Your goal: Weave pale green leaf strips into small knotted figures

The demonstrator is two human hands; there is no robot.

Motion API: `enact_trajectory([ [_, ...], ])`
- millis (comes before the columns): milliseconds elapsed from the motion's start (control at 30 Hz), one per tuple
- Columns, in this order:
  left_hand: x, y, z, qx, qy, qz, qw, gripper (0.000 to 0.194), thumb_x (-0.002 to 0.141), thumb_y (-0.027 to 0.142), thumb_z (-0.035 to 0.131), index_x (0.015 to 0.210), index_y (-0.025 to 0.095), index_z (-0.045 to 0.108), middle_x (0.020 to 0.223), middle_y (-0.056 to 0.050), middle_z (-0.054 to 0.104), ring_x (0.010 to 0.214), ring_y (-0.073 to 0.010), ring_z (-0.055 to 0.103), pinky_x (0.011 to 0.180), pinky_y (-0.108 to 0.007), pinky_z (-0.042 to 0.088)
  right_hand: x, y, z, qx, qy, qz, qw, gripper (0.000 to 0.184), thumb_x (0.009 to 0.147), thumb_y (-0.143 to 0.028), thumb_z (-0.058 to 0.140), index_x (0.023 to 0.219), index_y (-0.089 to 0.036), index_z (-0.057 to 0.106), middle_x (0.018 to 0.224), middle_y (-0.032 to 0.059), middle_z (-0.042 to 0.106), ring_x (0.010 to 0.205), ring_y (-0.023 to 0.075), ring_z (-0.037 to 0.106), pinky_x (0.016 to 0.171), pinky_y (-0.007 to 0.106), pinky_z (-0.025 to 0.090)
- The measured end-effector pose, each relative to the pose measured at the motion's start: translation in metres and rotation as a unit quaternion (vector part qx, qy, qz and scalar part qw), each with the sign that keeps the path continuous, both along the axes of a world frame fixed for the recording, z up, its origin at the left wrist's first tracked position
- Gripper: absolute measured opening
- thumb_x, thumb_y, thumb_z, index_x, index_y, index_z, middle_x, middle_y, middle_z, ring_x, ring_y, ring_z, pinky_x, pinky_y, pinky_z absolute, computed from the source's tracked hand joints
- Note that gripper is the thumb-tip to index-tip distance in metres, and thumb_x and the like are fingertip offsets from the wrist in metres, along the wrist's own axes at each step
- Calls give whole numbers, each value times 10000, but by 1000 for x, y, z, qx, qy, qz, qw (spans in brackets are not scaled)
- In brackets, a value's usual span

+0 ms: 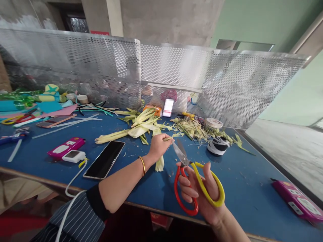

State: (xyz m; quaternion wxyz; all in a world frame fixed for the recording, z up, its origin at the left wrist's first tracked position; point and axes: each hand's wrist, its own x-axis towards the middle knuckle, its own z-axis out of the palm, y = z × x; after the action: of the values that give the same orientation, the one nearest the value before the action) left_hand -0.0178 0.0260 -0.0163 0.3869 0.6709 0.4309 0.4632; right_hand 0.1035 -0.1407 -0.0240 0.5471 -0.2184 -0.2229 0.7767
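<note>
My left hand (159, 147) is closed around a strip of pale corn husk (159, 163), whose wide end hangs below the fist while a short tip pokes out toward the right. In my right hand (202, 191) is a pair of scissors (185, 159) with one red and one yellow handle. Fingers pass through the red loop, and the thumb is in the yellow one. The blades are parted and point up and left, close to the husk tip; whether they touch it I cannot tell. Behind my left hand lies a heap of corn husks (141, 126).
Husk scraps (190, 128) and a black-and-white spool (217, 147) lie at the back right. A black-screened phone (104, 159) and a purple device (67, 148) with a white cable are left. Another purple device (295, 200) sits far right. A perforated metal screen (174, 67) borders the blue table (234, 174).
</note>
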Motion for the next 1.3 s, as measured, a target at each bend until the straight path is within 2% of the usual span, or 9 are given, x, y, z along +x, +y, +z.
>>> enact_trajectory([
  [100, 0, -1, 0, 5, 6, 5, 1000, 172, 721, 311, 652, 683, 156, 718, 624, -2, 650, 612, -134, 519, 569, -231, 357, -3, 5, -3, 9, 5, 9, 1000, 612, 796, -761, 551, 1020, -200, 652, 675, -43, 457, 439, 40, 210, 457, 202, 319],
  [267, 0, -2, 2, 0, 10, 13, 1000, 137, 707, 280, 655, 669, 160, 710, 596, 7, 632, 593, -130, 494, 559, -231, 343, -7, 8, -2, 7, 17, -1, 1000, 603, 821, -712, 575, 1097, -181, 648, 663, -46, 468, 432, 37, 211, 444, 195, 319],
  [500, 2, -1, -3, -10, -11, 21, 1000, 162, 708, 291, 637, 609, 164, 663, 546, 32, 565, 554, -112, 441, 537, -236, 310, -16, 10, 5, 6, 20, -17, 1000, 560, 859, -672, 563, 1106, -176, 639, 679, -47, 468, 443, 34, 245, 468, 196, 342],
  [800, 3, 0, -4, -29, -22, 15, 999, 165, 687, 303, 628, 610, 163, 670, 530, 37, 540, 541, -110, 423, 522, -240, 293, -22, 15, 3, 10, -9, -50, 999, 552, 861, -685, 548, 1108, -198, 627, 674, -57, 451, 431, 34, 260, 454, 200, 361],
  [1067, 4, 0, -5, -20, -20, 15, 999, 157, 687, 293, 618, 604, 164, 653, 533, 37, 528, 546, -110, 421, 524, -236, 292, -19, 15, 3, -5, 16, -55, 998, 504, 866, -608, 620, 1090, -158, 653, 610, -95, 372, 394, 3, 143, 350, 133, 298],
  [1300, 5, 5, -11, -16, -17, 9, 1000, 194, 697, 320, 619, 575, 169, 610, 514, 44, 488, 538, -107, 400, 526, -239, 288, -22, 17, 0, -24, -18, -78, 996, 511, 800, -600, 706, 1066, -167, 658, 577, -114, 328, 381, 0, 95, 297, 123, 262],
])
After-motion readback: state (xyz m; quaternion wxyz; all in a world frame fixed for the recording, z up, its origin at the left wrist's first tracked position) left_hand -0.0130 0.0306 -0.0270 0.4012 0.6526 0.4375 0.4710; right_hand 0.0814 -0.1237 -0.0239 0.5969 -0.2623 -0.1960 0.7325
